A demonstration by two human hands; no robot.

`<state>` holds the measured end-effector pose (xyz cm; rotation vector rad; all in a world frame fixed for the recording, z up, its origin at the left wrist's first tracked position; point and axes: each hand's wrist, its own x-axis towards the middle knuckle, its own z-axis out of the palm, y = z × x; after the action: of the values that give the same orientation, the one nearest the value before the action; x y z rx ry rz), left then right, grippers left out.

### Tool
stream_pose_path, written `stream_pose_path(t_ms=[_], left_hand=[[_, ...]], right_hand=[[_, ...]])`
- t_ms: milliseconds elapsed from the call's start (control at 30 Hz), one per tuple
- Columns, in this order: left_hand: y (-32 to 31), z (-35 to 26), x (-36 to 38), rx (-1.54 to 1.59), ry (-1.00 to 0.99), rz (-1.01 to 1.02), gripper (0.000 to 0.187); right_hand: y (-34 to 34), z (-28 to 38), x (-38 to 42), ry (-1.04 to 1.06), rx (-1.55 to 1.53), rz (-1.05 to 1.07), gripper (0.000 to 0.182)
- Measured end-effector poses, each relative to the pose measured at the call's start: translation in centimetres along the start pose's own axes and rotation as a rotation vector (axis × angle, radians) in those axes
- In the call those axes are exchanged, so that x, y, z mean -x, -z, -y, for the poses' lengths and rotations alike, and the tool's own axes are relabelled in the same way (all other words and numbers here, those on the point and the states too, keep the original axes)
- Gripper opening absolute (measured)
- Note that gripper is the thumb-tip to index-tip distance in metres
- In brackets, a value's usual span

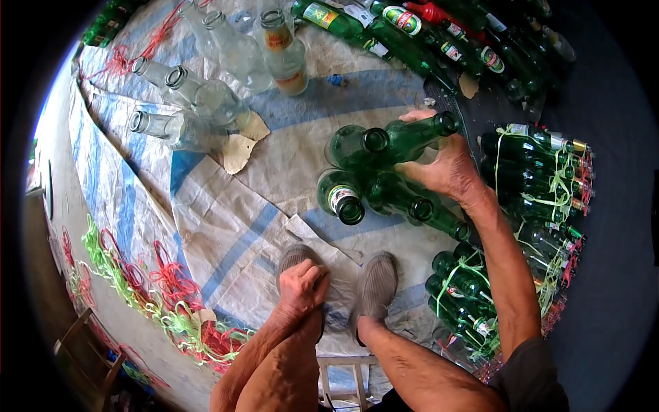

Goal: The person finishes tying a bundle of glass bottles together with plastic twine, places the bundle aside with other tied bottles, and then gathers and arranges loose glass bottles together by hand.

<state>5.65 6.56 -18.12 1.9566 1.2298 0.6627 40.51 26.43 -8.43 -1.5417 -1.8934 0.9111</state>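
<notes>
My right hand is wrapped around a green glass bottle, thumb on its near side and fingers behind it. Against it stand several more green bottles, among them a bottle with a label at its neck and an unlabelled bottle. Another green bottle is just below my right wrist, its neck tilted toward the lower right. My left hand rests on my knee, fingers curled into a fist; nothing shows in it.
Clear glass bottles stand at the upper left by torn cardboard. Loose green bottles lie in a pile at the top right. Tied bottle bundles are on the right. Red and green plastic string lies along the striped sheet.
</notes>
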Motion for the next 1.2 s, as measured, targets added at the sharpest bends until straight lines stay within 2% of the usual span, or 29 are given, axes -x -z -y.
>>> stream_pose_path(t_ms=[267,400,1000,1200], left_hand=[[-0.1,0.1,0.2,-0.022,0.019,0.014,0.019],[-0.1,0.0,0.1,-0.008,0.018,0.006,0.019],[0.0,0.1,0.2,0.007,0.040,0.035,0.019],[0.2,-0.1,0.0,0.001,0.036,0.032,0.020]], right_hand=[[0.5,0.0,0.0,0.065,-0.009,0.072,0.067],[1.2,0.4,-0.4,0.210,0.056,0.113,0.065],[1.6,0.8,-0.5,0.145,0.000,0.200,0.071],[2.8,0.6,-0.3,0.029,-0.020,0.243,0.072]])
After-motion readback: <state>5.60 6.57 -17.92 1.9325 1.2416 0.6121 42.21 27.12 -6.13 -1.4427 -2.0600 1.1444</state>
